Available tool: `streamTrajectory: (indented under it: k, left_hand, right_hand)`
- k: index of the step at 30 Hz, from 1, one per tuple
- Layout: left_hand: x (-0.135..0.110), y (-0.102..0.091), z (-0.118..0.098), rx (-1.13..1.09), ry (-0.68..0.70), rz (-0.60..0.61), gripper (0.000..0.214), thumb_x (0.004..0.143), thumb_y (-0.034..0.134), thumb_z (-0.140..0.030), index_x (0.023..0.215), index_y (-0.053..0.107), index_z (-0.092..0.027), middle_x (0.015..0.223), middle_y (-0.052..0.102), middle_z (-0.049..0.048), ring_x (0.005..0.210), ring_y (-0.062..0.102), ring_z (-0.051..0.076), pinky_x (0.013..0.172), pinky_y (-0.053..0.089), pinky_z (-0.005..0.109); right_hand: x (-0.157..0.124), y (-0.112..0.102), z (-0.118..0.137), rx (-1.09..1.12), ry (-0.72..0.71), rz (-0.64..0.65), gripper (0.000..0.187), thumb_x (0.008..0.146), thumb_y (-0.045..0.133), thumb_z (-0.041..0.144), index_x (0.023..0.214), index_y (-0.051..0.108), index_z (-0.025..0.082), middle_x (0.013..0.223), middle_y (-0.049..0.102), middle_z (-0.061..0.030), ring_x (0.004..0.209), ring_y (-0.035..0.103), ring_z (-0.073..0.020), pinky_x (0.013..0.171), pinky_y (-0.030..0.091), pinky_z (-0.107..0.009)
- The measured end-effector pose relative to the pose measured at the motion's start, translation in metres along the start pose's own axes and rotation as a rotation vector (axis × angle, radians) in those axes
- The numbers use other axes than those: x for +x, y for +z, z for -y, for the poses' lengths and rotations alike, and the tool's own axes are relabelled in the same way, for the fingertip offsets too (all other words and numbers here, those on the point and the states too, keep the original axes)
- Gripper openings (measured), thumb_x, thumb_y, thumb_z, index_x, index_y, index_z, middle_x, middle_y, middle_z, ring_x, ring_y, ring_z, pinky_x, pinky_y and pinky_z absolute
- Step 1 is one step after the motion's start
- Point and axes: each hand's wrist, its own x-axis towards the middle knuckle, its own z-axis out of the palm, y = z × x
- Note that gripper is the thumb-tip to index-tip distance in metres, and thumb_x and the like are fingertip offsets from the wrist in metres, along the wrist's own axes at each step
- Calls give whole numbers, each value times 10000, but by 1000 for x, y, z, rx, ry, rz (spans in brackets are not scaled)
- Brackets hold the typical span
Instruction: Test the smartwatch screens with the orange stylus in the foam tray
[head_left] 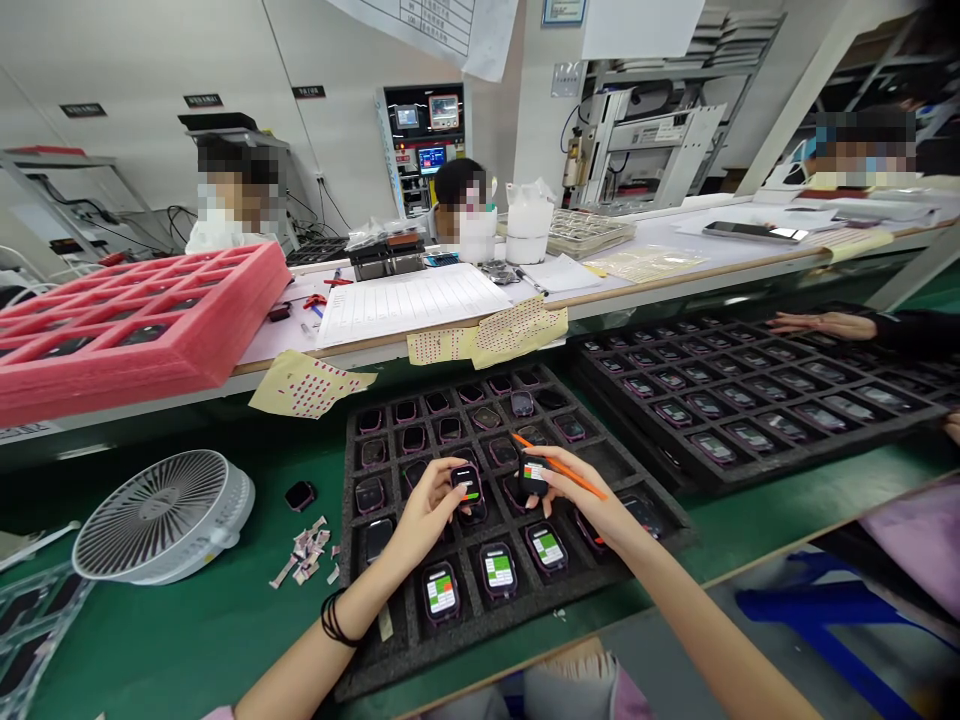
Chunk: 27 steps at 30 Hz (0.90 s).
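Observation:
A black foam tray (360,660) lies on the green bench in front of me, its pockets filled with several small smartwatch bodies. My left hand (420,520) pinches one watch body (468,485) with a lit green and red screen, just above the tray. My right hand (581,495) grips another watch body (533,472) with a lit screen, and an orange stick (562,470) lies across its fingers. Three watches with lit screens (498,570) rest in the tray's front row below my hands.
A second black tray of watches (750,480) sits to the right, with another person's hand (821,323) at its far edge. A white fan (161,515), a loose watch (300,495) and paper scraps (306,555) lie left. A pink foam tray (135,335) rests on the raised shelf.

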Motion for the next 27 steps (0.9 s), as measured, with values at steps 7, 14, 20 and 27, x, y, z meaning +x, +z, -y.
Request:
streamTrajectory:
  k: [7,14,20,27]
  left_hand:
    - [-1,-1,0,28,-20,37,356,782,607,-322,1084,463,-200,1005,581,49,691,581,123,615,450,246]
    - [-1,0,0,29,-14,33,354,786,610,-328,1081,465,-198,979,576,42,686,579,122,629,456,257]
    - [-1,1,-2,24,-9,34,358,799,590,-391,1073,467,-194,967,570,41,670,566,114,593,448,243]
    - [-1,1,-1,21,-6,28,344,818,568,-414,1066,473,-196,975,568,43,661,562,112,569,438,235]
  right_hand:
    - [-1,0,2,0,-10,28,343,842,559,359,1160,543,231,827,668,-55,690,667,-202,571,509,-319]
    - [-1,1,2,10,-14,24,338,840,559,353,1153,543,225,810,662,-52,688,667,-203,559,503,-315]
    - [0,-2,-3,29,-23,28,330,847,555,332,1158,545,223,893,656,-68,705,671,-199,563,508,-307]
    - [1,-3,-7,39,-38,43,327,860,544,312,1175,539,226,828,660,-57,715,674,-201,563,504,-295]
